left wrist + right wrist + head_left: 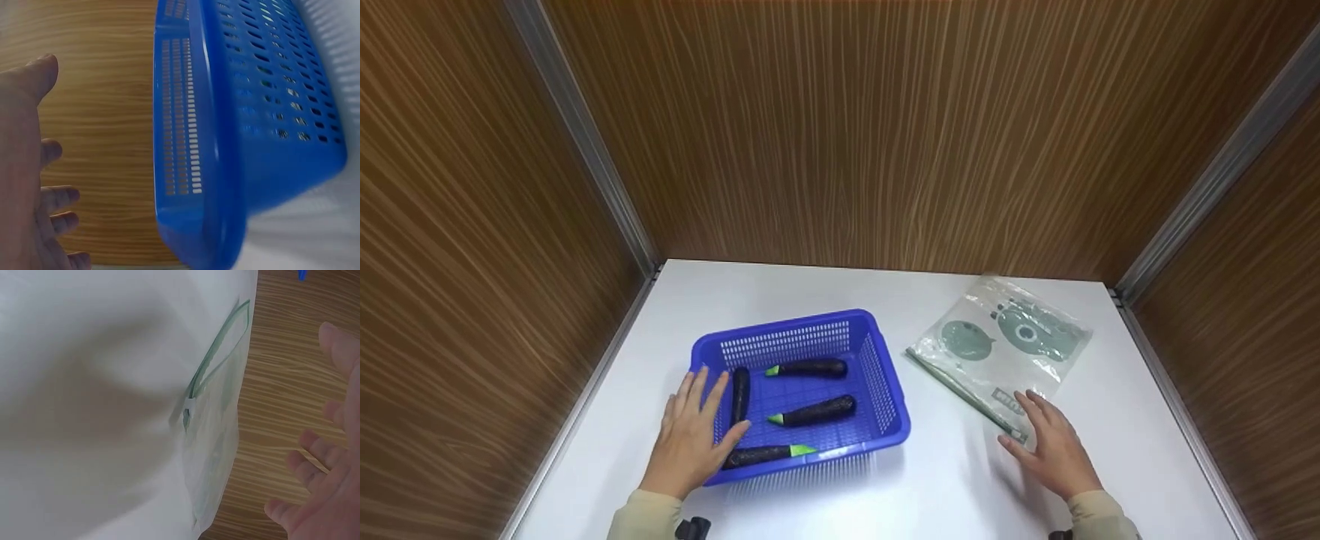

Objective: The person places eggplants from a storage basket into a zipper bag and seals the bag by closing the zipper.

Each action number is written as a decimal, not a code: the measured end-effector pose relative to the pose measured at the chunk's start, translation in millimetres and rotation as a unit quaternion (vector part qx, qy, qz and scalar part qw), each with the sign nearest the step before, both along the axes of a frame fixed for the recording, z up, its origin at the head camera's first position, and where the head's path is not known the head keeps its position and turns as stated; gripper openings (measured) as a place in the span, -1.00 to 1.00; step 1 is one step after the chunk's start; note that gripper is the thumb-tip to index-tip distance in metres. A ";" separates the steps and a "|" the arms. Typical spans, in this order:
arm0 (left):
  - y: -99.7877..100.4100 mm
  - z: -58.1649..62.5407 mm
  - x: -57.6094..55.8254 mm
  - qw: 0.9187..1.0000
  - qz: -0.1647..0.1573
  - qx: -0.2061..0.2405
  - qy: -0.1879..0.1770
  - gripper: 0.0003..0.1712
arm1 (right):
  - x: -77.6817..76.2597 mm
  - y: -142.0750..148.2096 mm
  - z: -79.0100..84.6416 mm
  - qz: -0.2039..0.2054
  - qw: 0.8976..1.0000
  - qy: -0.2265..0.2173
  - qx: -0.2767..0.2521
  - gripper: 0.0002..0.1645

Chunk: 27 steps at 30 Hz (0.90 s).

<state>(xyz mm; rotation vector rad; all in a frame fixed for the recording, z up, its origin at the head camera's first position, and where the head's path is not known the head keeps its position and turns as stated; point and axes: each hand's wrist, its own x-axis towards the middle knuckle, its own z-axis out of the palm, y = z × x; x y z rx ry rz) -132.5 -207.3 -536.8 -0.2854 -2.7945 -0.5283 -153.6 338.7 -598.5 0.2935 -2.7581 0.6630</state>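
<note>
A blue plastic basket [784,325] holds several dark eggplants with green stem ends, among them an upper one [817,367] and a middle one [819,412]. My left hand [682,446] hovers at the basket's left side, fingers spread, partly hiding the rim and the eggplants there. In the left wrist view a gap shows between that hand and the basket [225,140]. To the right lies a clear zip bag [975,375] with green printed shapes and a green-edged mouth. Above its near corner is my right hand [1059,456], fingers extended and holding nothing. The bag's slider [189,405] shows in the right wrist view.
Both objects rest on a white table [945,480]. Wood-grain panels enclose it at the back [847,150], left [472,262] and right [1245,300], with metal strips along the corners.
</note>
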 end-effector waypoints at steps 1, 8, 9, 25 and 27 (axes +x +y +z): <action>2.6 0.5 -2.1 1.000 -0.005 -0.002 0.002 -0.11 | -2.3 -0.4 -0.5 0.003 1.000 0.000 0.001 -0.10; 23.2 3.9 -17.1 0.999 -0.031 -0.023 -0.009 -0.12 | -17.1 -4.0 -3.4 0.010 1.000 -0.028 0.007 -0.11; 26.4 4.6 -19.1 0.999 -0.035 -0.023 -0.011 -0.13 | -19.0 -4.4 -4.0 0.010 0.999 -0.030 0.006 -0.11; 79.1 -8.1 -35.0 0.993 -0.064 -0.019 -0.098 -0.20 | -47.7 -10.1 -26.0 -0.031 0.995 -0.090 0.035 -0.19; 85.8 -12.3 -34.9 0.991 -0.072 -0.015 -0.111 -0.21 | -50.7 -10.2 -29.1 -0.042 0.992 -0.112 0.031 -0.20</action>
